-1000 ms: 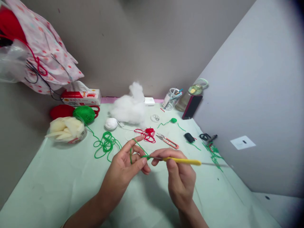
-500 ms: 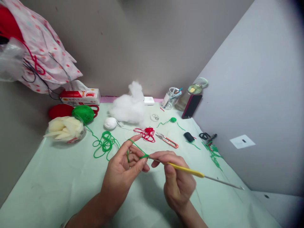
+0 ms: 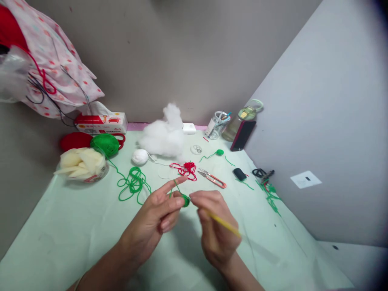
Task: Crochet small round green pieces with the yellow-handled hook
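Observation:
My left hand (image 3: 162, 208) pinches a small piece of green crochet work (image 3: 186, 200) between thumb and fingers. Green yarn runs from it over the raised index finger. In my right hand (image 3: 218, 226) is a crochet hook with a yellow handle (image 3: 224, 223), its tip end close against the green piece; the fingers hide the tip, and its rear shaft is smeared by motion. Loose green yarn (image 3: 135, 182) lies in loops left of my hands and leads back to a green yarn ball (image 3: 106, 144). Just beyond my hands lie a red yarn tangle (image 3: 188, 169) and orange thread snips (image 3: 214, 178).
White stuffing (image 3: 163, 133) and a white yarn ball (image 3: 140, 157) sit at the back. A tub (image 3: 100, 171) and tissue box (image 3: 104, 123) stand left. A pen jar (image 3: 216, 126), bottle (image 3: 235, 127), phone (image 3: 243, 135) and dark oval object (image 3: 239, 174) are to the right.
My left hand has turned, so the green piece now shows as a rounded bit beyond the thumb. The hook's handle has swung to a steeper downward slant with my right hand.

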Motion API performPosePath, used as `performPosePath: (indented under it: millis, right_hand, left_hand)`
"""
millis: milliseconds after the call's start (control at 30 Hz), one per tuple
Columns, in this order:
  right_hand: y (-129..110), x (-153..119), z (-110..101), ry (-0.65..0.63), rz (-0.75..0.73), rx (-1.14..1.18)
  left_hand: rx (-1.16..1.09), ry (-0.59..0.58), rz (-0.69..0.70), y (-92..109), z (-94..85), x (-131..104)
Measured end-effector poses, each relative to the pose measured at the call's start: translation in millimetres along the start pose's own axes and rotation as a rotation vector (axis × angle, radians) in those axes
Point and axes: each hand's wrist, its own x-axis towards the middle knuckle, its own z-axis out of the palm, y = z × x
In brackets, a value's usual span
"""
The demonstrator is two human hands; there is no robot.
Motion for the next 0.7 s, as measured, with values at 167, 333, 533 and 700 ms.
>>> performPosePath:
  millis: [167, 333, 533, 700]
  right_hand:
    - [4, 7, 2, 0.084, 0.374, 0.517]
    - [0, 7, 6, -0.007, 0.245, 0.28]
    - [0, 1, -1, -0.055, 0.043, -0.004]
    - [6, 9, -1, 0.057, 0.434, 0.5]
  left_hand:
    - [0.096, -0.005, 0.09, 3, -2.2, 0]
    - [0.206, 0.055, 0.181, -13, 0.7, -1]
    - [-0.052, -0.015, -0.026, -10, 3.5, 2]
    - [-0.052, 0.016, 0.035, -4, 1.3, 3]
